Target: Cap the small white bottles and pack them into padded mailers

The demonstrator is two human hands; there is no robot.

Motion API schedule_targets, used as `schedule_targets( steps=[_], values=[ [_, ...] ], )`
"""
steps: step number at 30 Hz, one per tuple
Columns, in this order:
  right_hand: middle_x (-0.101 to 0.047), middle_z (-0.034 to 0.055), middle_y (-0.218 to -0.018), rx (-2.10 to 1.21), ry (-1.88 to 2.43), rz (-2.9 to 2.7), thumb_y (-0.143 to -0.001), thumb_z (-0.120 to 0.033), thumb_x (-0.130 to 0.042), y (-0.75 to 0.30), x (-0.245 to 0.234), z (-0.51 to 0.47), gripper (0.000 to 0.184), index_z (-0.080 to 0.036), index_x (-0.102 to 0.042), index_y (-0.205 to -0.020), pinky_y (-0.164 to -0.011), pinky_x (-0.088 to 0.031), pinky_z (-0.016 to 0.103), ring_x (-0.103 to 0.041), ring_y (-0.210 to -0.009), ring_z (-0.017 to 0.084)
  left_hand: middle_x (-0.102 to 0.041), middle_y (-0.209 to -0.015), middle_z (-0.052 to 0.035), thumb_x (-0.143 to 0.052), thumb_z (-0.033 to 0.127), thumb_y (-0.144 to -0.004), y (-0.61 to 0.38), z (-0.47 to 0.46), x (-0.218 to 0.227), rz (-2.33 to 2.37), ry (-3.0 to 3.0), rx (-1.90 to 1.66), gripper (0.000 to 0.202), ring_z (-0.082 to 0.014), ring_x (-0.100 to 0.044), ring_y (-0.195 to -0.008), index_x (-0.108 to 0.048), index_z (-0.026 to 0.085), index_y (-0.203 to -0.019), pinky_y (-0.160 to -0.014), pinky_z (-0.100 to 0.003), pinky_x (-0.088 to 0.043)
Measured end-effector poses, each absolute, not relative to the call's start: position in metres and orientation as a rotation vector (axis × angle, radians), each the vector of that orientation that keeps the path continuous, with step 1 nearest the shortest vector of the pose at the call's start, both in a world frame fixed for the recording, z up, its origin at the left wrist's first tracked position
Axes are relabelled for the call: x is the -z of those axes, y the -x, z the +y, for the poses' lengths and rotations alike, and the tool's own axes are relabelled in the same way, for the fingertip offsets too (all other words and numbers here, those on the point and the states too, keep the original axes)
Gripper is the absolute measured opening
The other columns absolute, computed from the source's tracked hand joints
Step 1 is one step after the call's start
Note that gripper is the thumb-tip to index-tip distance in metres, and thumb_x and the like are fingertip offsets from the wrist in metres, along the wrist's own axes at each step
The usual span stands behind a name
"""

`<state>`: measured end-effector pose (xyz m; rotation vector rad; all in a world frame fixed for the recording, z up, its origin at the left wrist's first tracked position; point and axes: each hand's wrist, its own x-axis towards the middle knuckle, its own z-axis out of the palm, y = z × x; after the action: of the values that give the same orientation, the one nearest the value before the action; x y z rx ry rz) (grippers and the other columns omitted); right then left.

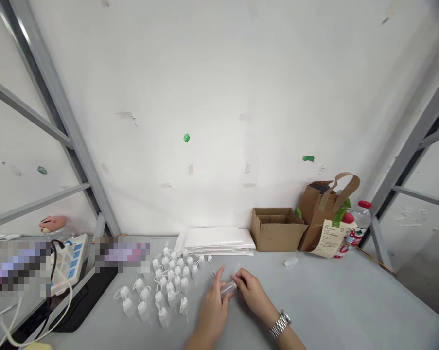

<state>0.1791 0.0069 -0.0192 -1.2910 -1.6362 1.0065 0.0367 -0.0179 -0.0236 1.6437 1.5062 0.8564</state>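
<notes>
Far left: power strip (72,266) with loose white cable (72,297) looping toward the near edge. A sleeve could snag there, though both hands are well apart from it.

Left of centre, on the bench (336,296): a loose crowd of small white-capped bottles (163,317), most upright, several looped straps sticking out. They look light and top-heavy; a sideways brush of the left forearm could tip the nearest ones and knock others over in turn.

Centre, near side: left hand (215,304) curled round a clear bottle (227,290), thumb against fingers, index raised. Bottle is tilted, clear of the crowd. Thin wall, I'd judge; too firm a squeeze could dent it or make it slip.

Just right: right hand (249,287) pinching at the bottle's neck end, thumb to fingertips. Exact piece gripped too small to make out. A crooked push or twist there could seat badly or spring loose.

Farther right: white piece (290,262) lying on its side by the cardboard box (277,237); a knock from the right hand could set it rolling.
</notes>
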Motion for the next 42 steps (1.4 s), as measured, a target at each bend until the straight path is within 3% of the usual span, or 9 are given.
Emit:
schedule_targets(
  steps=[5, 10, 14, 19, 23, 28, 34, 42],
  values=[
    [-0.054, -0.001, -0.067, -1.063, 1.237, -1.674, -0.082, -0.037, -0.047, -0.18, 0.019, 0.007, 0.019, -0.02, -0.052, -0.075, -0.06, -0.037, 0.025, -0.048, -0.062, 0.015, -0.064, -0.103, -0.0076, -0.038, 0.019, -0.078, -0.035, -0.016, 0.028, 1.49, -1.643, -0.94, 0.056, -0.018, -0.06, -0.093, -0.029, 0.015, -0.134, -0.086, -0.031, -0.042],
    [-0.05, -0.0017, -0.061, -0.849, 1.362, -1.693, -0.086, -0.043, -0.041, -0.177, 0.028, 0.006, 0.032, -0.022, -0.043, -0.061, -0.059, -0.033, 0.026, -0.043, -0.059, 0.015, -0.065, -0.106, -0.0073, -0.038, 0.021, -0.078, -0.037, -0.019, 0.028, 1.497, -1.692, -0.967, 0.053, -0.0184, -0.059, -0.102, -0.035, 0.02, -0.131, -0.091, -0.034, -0.042],
    [-0.045, -0.0038, -0.056, -0.895, 1.334, -1.601, -0.085, -0.05, -0.04, -0.175, 0.029, 0.007, 0.039, -0.021, -0.041, -0.058, -0.056, -0.033, 0.025, -0.04, -0.055, 0.013, -0.064, -0.107, -0.0082, -0.036, 0.023, -0.081, -0.037, -0.02, 0.03, 1.503, -1.759, -1.04, 0.049, -0.0188, -0.059, -0.101, -0.038, 0.02, -0.129, -0.091, -0.036, -0.043],
    [-0.044, -0.0049, -0.053, -1.159, 1.187, -1.296, -0.072, -0.055, -0.057, -0.178, 0.018, 0.012, 0.038, -0.018, -0.06, -0.065, -0.052, -0.033, 0.024, -0.04, -0.051, 0.012, -0.065, -0.105, -0.0088, -0.037, 0.025, -0.082, -0.036, -0.019, 0.033, 1.474, -1.774, -1.07, 0.047, -0.0198, -0.06, -0.098, -0.039, 0.021, -0.129, -0.089, -0.038, -0.044],
    [-0.044, -0.005, -0.049, -1.231, 1.147, -1.132, -0.059, -0.052, -0.07, -0.18, 0.013, 0.012, 0.037, -0.016, -0.063, -0.058, -0.051, -0.03, 0.024, -0.037, -0.05, 0.01, -0.065, -0.105, -0.0084, -0.041, 0.023, -0.081, -0.037, -0.019, 0.033, 1.41, -1.739, -1.068, 0.049, -0.0204, -0.06, -0.096, -0.037, 0.021, -0.131, -0.088, -0.039, -0.044],
    [-0.043, -0.0045, -0.048, -1.296, 1.139, -1.038, -0.06, -0.051, -0.071, -0.179, 0.013, 0.008, 0.035, -0.015, -0.067, -0.058, -0.05, -0.029, 0.024, -0.036, -0.05, 0.01, -0.064, -0.106, -0.007, -0.043, 0.022, -0.081, -0.039, -0.019, 0.034, 1.324, -1.702, -1.003, 0.05, -0.019, -0.061, -0.091, -0.038, 0.023, -0.13, -0.087, -0.036, -0.043],
    [-0.053, -0.0028, -0.053, -1.432, 0.953, -0.719, -0.049, -0.039, -0.081, -0.184, 0.007, 0.011, 0.031, -0.016, -0.07, -0.066, -0.053, -0.035, 0.023, -0.042, -0.05, 0.009, -0.064, -0.097, -0.0053, -0.04, 0.028, -0.084, -0.039, -0.019, 0.036, 1.3, -1.648, -1.06, 0.045, -0.0175, -0.06, -0.084, -0.039, 0.023, -0.128, -0.082, -0.033, -0.044],
    [-0.059, 0.0015, -0.062, -1.458, 0.913, -0.73, -0.055, -0.045, -0.078, -0.186, 0.004, 0.01, 0.034, -0.015, -0.071, -0.069, -0.057, -0.04, 0.026, -0.048, -0.053, 0.011, -0.059, -0.082, -0.0028, -0.036, 0.032, -0.084, -0.041, -0.021, 0.029, 1.275, -1.569, -1.126, 0.046, -0.0169, -0.057, -0.07, -0.034, 0.017, -0.127, -0.076, -0.035, -0.044]
  ],
)
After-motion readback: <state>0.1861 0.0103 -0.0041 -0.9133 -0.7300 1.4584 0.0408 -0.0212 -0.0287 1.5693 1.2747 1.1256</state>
